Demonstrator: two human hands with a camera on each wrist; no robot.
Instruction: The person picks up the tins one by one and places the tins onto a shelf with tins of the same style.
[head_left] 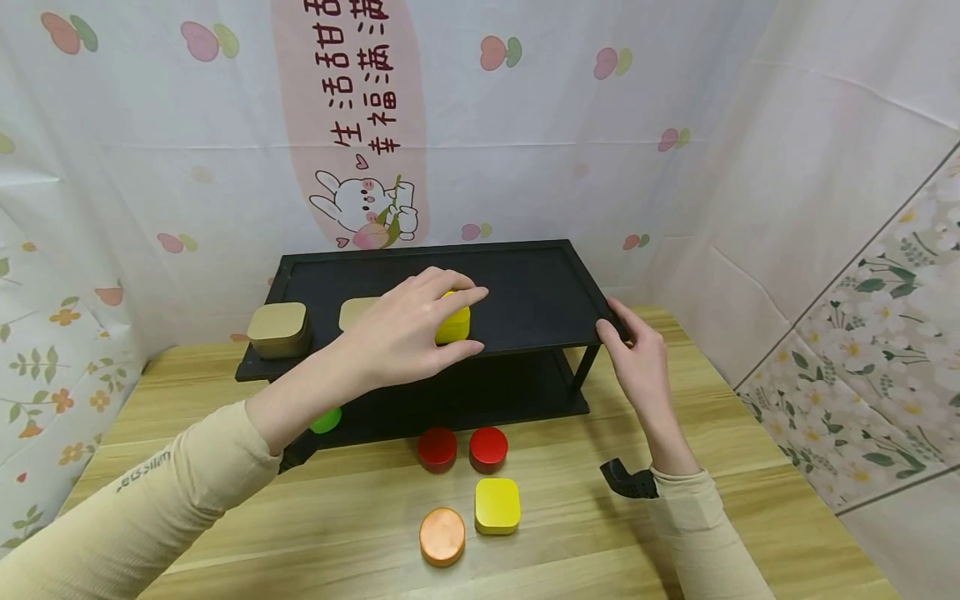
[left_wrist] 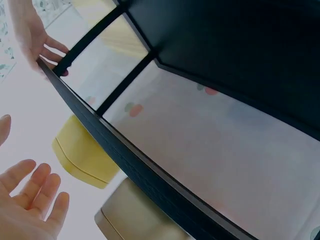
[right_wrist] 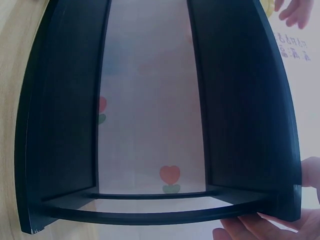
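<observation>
A black two-tier rack stands on the wooden table. My left hand is over its upper shelf, thumb and fingers spread beside a yellow squarish tin. In the left wrist view, a gap shows between those fingers and the yellow tin. Partly behind the left hand is a tan tin; another tan tin sits at the shelf's left end. My right hand grips the upper shelf's right front corner. The right wrist view shows its fingers beneath the edge and the thumb on the other side.
Before the rack lie two red round tins, a yellow squarish tin and an orange round tin. A green object shows at the lower shelf's left, partly hidden by my left arm. A patterned curtain hangs behind.
</observation>
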